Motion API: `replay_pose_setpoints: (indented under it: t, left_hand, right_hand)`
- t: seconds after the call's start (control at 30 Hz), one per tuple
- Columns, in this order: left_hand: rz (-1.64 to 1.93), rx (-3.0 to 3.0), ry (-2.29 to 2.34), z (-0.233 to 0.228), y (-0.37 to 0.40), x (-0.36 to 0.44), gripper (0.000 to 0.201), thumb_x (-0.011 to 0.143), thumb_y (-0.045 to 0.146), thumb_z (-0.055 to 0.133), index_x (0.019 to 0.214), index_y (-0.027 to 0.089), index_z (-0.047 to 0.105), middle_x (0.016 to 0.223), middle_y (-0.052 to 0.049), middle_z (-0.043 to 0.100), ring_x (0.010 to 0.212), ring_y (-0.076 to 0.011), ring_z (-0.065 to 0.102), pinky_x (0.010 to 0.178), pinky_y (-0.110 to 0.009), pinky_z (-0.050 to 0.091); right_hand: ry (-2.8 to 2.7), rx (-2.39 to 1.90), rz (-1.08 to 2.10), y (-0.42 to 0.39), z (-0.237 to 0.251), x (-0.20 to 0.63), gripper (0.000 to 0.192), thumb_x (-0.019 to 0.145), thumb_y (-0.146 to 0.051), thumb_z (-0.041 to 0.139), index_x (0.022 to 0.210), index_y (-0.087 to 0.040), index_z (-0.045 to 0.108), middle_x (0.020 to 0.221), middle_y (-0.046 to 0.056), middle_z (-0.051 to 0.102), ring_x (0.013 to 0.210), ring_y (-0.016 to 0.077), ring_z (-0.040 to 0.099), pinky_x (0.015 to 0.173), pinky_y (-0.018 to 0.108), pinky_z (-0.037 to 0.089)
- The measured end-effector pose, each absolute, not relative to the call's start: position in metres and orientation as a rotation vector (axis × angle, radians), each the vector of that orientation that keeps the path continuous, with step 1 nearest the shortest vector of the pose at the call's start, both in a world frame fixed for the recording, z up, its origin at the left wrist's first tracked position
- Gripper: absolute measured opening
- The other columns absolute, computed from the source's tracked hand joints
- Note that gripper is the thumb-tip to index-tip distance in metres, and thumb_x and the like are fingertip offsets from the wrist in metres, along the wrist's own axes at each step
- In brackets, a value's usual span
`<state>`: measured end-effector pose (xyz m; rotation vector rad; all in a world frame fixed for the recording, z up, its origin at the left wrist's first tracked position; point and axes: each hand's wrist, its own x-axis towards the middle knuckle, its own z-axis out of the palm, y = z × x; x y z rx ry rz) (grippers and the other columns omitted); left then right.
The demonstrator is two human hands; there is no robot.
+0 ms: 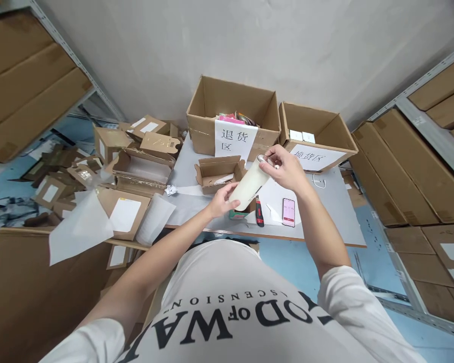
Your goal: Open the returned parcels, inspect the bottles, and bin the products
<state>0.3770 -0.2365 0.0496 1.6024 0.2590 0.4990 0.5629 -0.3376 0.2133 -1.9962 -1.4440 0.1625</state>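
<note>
Bare table (336,212) right of phone (288,212); box pile (136,166) blocks left

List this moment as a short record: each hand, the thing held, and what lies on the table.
left hand: grips the lower end of the cream tumbler
right hand: fingers on the tumbler's silver top end
tumbler: tilted, held above the table
small open carton: on the table behind the tumbler
phone: flat, screen lit
box cutter: left of the phone
two labelled cartons: at the table's far edge, open
</note>
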Motion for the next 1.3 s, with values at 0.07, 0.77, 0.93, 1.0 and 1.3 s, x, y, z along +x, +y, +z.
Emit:
replay_pose_setpoints:
  t: [0.07,0.77,0.93,1.0,1.3]
  left_hand:
    - [0.459,1.536,0.284,0.057,-0.245,0.376,0.084,0.062,0.064,0.073,0.127,0.016,0.050,0.125,-0.014,0.060,0.112,-0.0300,0.060,0.095,-0.042,0.047]
    - [0.236,0.948,0.460,0.034,-0.302,0.362,0.069,0.052,0.045,0.086,0.109,0.016,0.061,0.111,-0.012,0.068,0.094,-0.0261,0.067,0.076,-0.033,0.052]
    - [0.143,0.731,0.318,0.044,-0.304,0.356,0.058,0.063,0.043,0.078,0.108,0.010,0.064,0.101,-0.015,0.071,0.087,-0.0282,0.068,0.078,-0.036,0.050]
    - [0.092,0.640,0.234,0.049,-0.304,0.355,0.059,0.067,0.045,0.073,0.113,0.009,0.063,0.103,-0.017,0.070,0.088,-0.0303,0.068,0.081,-0.041,0.049]
    - [-0.012,0.555,0.147,0.050,-0.300,0.360,0.062,0.075,0.050,0.058,0.121,0.008,0.060,0.113,-0.019,0.067,0.099,-0.0331,0.065,0.086,-0.042,0.046]
  right_hand:
    - [-1.372,-1.909,0.291,-0.334,0.201,0.570,0.032,0.079,-0.049,0.060,0.093,-0.021,0.059,0.077,-0.001,0.061,0.070,0.0135,0.053,0.066,0.027,0.041]
    - [-0.628,-1.368,0.980,-0.373,0.101,0.552,0.076,0.080,-0.080,0.030,0.127,-0.025,0.052,0.122,0.008,0.062,0.098,0.0249,0.063,0.079,0.038,0.051]
    - [-0.485,-0.996,1.102,-0.372,0.098,0.547,0.058,0.080,-0.070,0.045,0.119,-0.029,0.057,0.119,0.004,0.065,0.105,0.0268,0.061,0.088,0.044,0.048]
    - [-0.477,-0.893,1.150,-0.371,0.097,0.544,0.052,0.077,-0.061,0.054,0.118,-0.029,0.056,0.118,0.004,0.065,0.107,0.0281,0.061,0.091,0.047,0.048]
    - [-0.572,-0.986,0.988,-0.368,0.102,0.543,0.053,0.068,-0.054,0.071,0.113,-0.031,0.056,0.112,0.003,0.066,0.097,0.0240,0.064,0.083,0.041,0.052]
